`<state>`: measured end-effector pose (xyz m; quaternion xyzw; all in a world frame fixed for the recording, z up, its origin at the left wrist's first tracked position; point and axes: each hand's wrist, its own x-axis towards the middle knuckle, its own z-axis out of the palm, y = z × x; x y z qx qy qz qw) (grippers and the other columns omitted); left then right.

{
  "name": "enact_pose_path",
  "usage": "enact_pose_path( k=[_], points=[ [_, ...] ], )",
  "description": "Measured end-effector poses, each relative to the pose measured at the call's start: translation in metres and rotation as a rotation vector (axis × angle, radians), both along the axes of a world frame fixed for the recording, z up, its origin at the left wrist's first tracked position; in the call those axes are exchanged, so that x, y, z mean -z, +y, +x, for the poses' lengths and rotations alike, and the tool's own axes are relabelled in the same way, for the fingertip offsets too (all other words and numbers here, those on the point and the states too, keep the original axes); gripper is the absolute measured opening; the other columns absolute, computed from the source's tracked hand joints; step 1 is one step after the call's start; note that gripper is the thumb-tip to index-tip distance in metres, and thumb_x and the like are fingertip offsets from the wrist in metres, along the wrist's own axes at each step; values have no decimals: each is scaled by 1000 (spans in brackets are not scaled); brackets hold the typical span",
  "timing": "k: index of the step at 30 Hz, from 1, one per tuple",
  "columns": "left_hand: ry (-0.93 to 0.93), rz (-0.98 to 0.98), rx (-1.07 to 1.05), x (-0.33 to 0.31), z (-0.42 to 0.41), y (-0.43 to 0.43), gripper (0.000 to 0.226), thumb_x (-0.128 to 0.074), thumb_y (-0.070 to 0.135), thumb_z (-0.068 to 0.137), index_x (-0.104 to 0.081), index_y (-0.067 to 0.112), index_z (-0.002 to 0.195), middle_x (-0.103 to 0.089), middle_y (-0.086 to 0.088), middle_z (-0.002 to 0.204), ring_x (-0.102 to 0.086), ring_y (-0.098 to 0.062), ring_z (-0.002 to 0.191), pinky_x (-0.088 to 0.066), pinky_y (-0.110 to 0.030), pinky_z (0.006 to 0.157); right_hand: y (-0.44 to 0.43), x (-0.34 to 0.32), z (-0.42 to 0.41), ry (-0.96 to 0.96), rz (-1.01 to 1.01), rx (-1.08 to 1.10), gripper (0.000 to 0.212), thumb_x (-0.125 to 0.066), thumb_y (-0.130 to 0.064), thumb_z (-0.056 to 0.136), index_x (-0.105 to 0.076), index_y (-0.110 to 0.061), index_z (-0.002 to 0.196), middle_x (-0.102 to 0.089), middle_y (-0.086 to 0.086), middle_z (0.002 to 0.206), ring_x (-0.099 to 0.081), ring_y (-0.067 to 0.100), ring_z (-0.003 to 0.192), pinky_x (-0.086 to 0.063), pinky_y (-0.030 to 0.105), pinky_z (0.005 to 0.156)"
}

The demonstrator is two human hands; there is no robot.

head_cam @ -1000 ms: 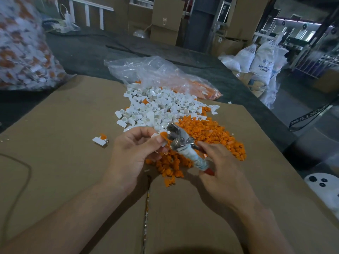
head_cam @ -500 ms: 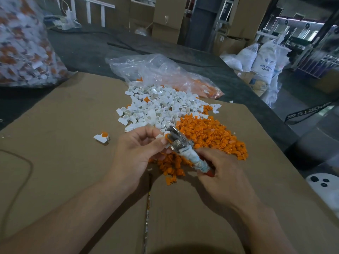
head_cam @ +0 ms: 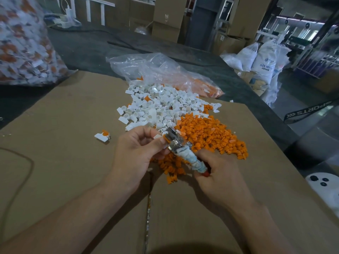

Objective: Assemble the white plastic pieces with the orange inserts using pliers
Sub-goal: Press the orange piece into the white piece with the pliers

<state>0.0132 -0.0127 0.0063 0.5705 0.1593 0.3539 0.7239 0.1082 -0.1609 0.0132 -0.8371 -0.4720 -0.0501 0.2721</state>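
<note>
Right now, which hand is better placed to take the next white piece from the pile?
Probably the left hand: it lies nearest the white pile and pinches only a small piece. The right hand grips the pliers beside the orange pile.

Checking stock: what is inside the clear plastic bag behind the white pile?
Orange inserts show through the clear plastic bag at its right end; crumpled film hides whatever else it holds.

Past the far edge of the surface I see stacked cardboard boxes; white sacks sit off its far right corner, with bright windows behind them in a dim hall.
</note>
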Motion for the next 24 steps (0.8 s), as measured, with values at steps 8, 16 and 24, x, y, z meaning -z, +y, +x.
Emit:
enact_pose_path(
  k=[8,16,24],
  points=[
    [138,100,-175,-5,-3,15,25,-69,4,76,-62,28,70,-61,4,55,-58,-6,44,-42,-16,40,-2,7,11,-16,-14,114,33,-68,-34,75,-61,-30,107,-50,-18,87,-43,0,79,-32,11,63],
    [589,405,-539,-2,-16,72,10,-58,24,74,-65,27,68,-68,2,76,-63,-28,77,-52,-41,80,-25,10,40,69,-40,452,69,-73,-50,65,-52,-25,126,-55,-3,114,-51,16,106,-41,30,82],
    [834,557,-552,3,-17,85,22,-68,16,80,-69,12,101,-59,-4,86,-54,-25,85,-38,-29,78,-41,11,56,180,-87,577,77,-75,-50,65,-49,-18,130,-55,5,123,-51,23,111,-42,38,91]
  ],
)
